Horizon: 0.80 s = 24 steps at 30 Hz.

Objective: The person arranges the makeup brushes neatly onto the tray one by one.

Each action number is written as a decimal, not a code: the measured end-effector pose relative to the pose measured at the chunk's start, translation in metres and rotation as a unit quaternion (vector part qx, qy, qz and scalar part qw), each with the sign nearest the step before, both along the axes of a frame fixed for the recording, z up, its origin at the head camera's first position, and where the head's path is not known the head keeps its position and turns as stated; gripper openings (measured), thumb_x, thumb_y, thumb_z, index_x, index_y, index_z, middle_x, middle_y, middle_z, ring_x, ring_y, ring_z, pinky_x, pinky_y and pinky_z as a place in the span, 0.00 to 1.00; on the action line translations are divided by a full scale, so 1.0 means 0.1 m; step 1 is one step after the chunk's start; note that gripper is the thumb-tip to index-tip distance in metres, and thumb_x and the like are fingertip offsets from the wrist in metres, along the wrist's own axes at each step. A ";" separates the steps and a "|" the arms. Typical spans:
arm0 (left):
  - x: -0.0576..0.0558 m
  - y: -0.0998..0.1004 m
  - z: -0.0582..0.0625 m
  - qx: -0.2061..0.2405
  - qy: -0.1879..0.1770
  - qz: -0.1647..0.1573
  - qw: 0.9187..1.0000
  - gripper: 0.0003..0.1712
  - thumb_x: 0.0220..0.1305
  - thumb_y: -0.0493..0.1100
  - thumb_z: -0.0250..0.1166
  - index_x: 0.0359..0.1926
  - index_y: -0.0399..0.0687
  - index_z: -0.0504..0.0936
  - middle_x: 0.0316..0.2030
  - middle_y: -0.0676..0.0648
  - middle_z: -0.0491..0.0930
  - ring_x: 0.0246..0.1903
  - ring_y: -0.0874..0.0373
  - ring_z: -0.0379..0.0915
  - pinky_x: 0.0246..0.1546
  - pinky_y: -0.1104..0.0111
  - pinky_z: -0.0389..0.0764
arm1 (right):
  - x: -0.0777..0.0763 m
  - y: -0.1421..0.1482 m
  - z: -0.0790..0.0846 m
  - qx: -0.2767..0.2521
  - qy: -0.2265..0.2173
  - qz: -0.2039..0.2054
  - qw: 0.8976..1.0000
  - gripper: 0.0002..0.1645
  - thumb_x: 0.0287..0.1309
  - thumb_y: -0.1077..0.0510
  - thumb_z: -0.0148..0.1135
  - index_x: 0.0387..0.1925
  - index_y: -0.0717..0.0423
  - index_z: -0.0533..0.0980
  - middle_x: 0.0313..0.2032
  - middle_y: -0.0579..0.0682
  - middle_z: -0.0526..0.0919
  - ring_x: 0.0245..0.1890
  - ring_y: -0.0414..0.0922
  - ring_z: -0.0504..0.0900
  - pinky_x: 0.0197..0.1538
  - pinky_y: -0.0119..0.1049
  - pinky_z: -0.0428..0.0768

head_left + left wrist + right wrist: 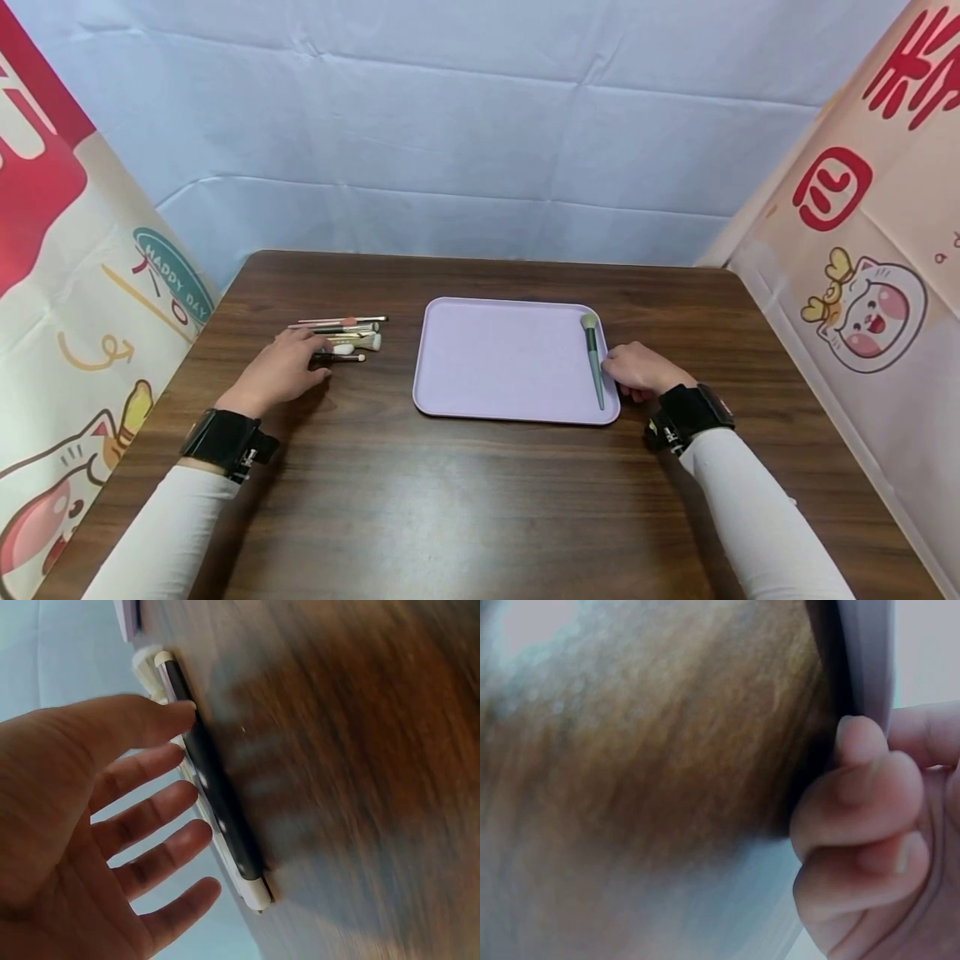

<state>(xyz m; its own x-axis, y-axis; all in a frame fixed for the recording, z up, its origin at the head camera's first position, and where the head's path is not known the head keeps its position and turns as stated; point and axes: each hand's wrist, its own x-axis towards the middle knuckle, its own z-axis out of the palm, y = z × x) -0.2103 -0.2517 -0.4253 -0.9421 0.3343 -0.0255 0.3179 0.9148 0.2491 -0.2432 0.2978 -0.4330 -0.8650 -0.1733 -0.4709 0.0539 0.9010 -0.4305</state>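
Observation:
My left hand (pixel 279 372) reaches over a group of several makeup brushes (pixel 358 340) on the left of the table. In the left wrist view, its fingers spread loosely beside a black-handled makeup brush (pixel 223 799), the thumb tip at its handle; whether it touches is unclear. My right hand (pixel 643 368) grips the right edge of a lilac tray (pixel 510 358), fingers curled at the rim in the right wrist view. On the tray's right side lies a makeup brush with a green handle (pixel 593 367), bristles toward the back.
The brown wooden table (pixel 450 508) ends at a pale blue cloth backdrop (pixel 450 150). Printed cloths stand along its left (pixel 97 275) and right (pixel 847 400) sides. Each wrist wears a black strap-on camera.

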 end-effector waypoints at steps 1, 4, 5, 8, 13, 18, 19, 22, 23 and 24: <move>0.00 -0.01 0.00 0.000 0.005 -0.004 1.000 0.17 0.66 0.39 0.68 0.54 0.38 0.81 0.58 0.31 0.75 0.65 0.31 0.63 0.62 0.37 0.66 | 0.00 0.00 0.00 0.000 -0.001 -0.001 1.000 0.18 0.68 0.56 0.41 0.30 0.61 0.74 0.19 0.52 0.76 0.14 0.45 0.75 0.18 0.34 0.73; -0.01 -0.02 -0.02 0.001 0.018 -0.017 1.000 0.14 0.65 0.36 0.68 0.51 0.38 0.82 0.53 0.33 0.77 0.61 0.33 0.66 0.61 0.39 0.69 | 0.00 0.00 0.00 0.001 -0.003 -0.003 1.000 0.18 0.68 0.56 0.41 0.30 0.61 0.74 0.19 0.52 0.76 0.14 0.45 0.75 0.18 0.34 0.73; -0.02 -0.02 -0.02 0.000 0.021 -0.020 1.000 0.13 0.65 0.35 0.68 0.50 0.38 0.82 0.51 0.34 0.78 0.61 0.33 0.67 0.61 0.39 0.69 | 0.00 0.00 0.01 0.001 -0.004 -0.003 1.000 0.18 0.68 0.55 0.41 0.30 0.61 0.74 0.19 0.52 0.76 0.14 0.45 0.75 0.18 0.34 0.73; -0.02 -0.03 -0.03 -0.004 0.025 -0.028 0.999 0.12 0.64 0.34 0.68 0.49 0.38 0.82 0.49 0.35 0.78 0.59 0.33 0.69 0.60 0.40 0.70 | 0.00 0.00 0.01 0.000 -0.006 -0.003 1.000 0.18 0.69 0.55 0.41 0.30 0.61 0.74 0.19 0.52 0.76 0.14 0.45 0.75 0.18 0.34 0.73; -0.04 -0.03 -0.04 -0.018 0.041 -0.052 0.998 0.10 0.64 0.33 0.69 0.46 0.39 0.82 0.45 0.38 0.79 0.54 0.36 0.74 0.58 0.39 0.72 | 0.00 0.00 0.00 0.002 -0.005 -0.001 1.000 0.18 0.68 0.55 0.41 0.30 0.61 0.74 0.19 0.52 0.76 0.14 0.45 0.75 0.18 0.34 0.72; -0.05 -0.05 -0.05 -0.029 0.058 -0.077 0.995 0.08 0.62 0.33 0.71 0.42 0.41 0.82 0.40 0.41 0.80 0.45 0.42 0.79 0.48 0.47 0.79 | -0.02 0.00 -0.01 0.004 -0.006 0.005 1.000 0.18 0.68 0.55 0.41 0.30 0.61 0.74 0.19 0.52 0.77 0.14 0.45 0.76 0.18 0.34 0.73; -0.05 -0.06 -0.05 -0.029 0.060 -0.080 0.995 0.08 0.62 0.33 0.71 0.41 0.41 0.82 0.39 0.42 0.80 0.44 0.44 0.79 0.46 0.49 0.79 | -0.02 0.00 -0.01 0.004 -0.006 0.006 1.000 0.18 0.69 0.55 0.41 0.30 0.61 0.74 0.19 0.52 0.77 0.14 0.45 0.76 0.18 0.34 0.73; -0.06 -0.06 -0.06 -0.028 0.066 -0.087 0.994 0.07 0.62 0.34 0.71 0.40 0.42 0.82 0.38 0.44 0.80 0.40 0.47 0.79 0.41 0.52 0.80 | -0.02 0.01 -0.01 0.005 -0.006 0.007 1.000 0.18 0.69 0.55 0.41 0.30 0.60 0.74 0.19 0.52 0.77 0.14 0.46 0.76 0.19 0.35 0.74; -0.06 -0.07 -0.06 -0.029 0.067 -0.089 0.993 0.07 0.62 0.34 0.71 0.40 0.42 0.81 0.38 0.44 0.80 0.39 0.47 0.79 0.41 0.53 0.80 | -0.02 0.01 -0.01 0.005 -0.007 0.007 1.000 0.18 0.69 0.55 0.41 0.30 0.60 0.74 0.19 0.52 0.77 0.14 0.46 0.76 0.19 0.35 0.74; -0.07 -0.07 -0.06 -0.030 0.068 -0.091 0.993 0.07 0.62 0.34 0.71 0.40 0.43 0.82 0.37 0.44 0.80 0.39 0.47 0.80 0.41 0.53 0.80 | -0.02 0.01 -0.01 0.005 -0.007 0.007 1.000 0.18 0.69 0.55 0.41 0.30 0.60 0.74 0.19 0.52 0.77 0.14 0.46 0.76 0.19 0.35 0.74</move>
<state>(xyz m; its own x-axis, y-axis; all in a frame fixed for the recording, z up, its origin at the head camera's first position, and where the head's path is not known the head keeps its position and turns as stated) -0.2170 -0.2587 -0.4315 -0.8627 0.5005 0.0725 0.5057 0.8513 0.1401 -0.2452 0.2986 -0.4337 -0.8558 -0.1811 -0.4846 0.0464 0.9061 -0.4205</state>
